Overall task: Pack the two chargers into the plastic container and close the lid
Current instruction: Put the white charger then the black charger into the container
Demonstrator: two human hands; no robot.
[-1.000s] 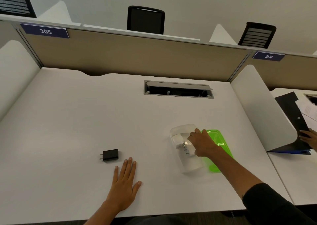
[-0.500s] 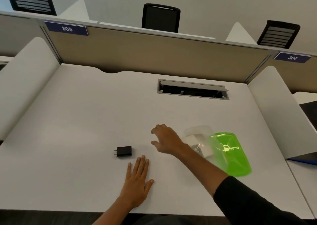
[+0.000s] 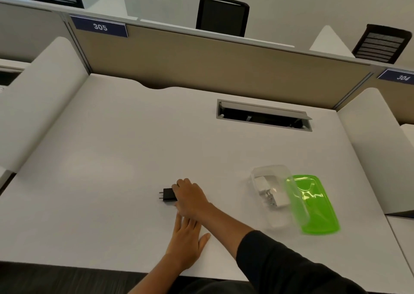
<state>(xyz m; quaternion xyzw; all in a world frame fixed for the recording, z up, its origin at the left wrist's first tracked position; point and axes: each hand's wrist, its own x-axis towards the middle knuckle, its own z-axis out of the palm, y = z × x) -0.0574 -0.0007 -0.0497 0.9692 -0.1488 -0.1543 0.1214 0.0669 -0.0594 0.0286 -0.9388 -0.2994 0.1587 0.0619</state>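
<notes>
Right hand (image 3: 190, 198) closed over black charger (image 3: 169, 197) at lower centre of table (image 3: 112, 159); left hand (image 3: 187, 237) flat, fingers spread. Best pinched by its sides, carried to container (image 3: 272, 195) lower right.

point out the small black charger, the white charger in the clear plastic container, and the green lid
small black plug-in charger (image 3: 168, 197), head view, on its dark body
white plug-in charger (image 3: 262, 182), head view, on its white body
translucent green plastic lid (image 3: 313, 206), head view, on its centre panel
</notes>
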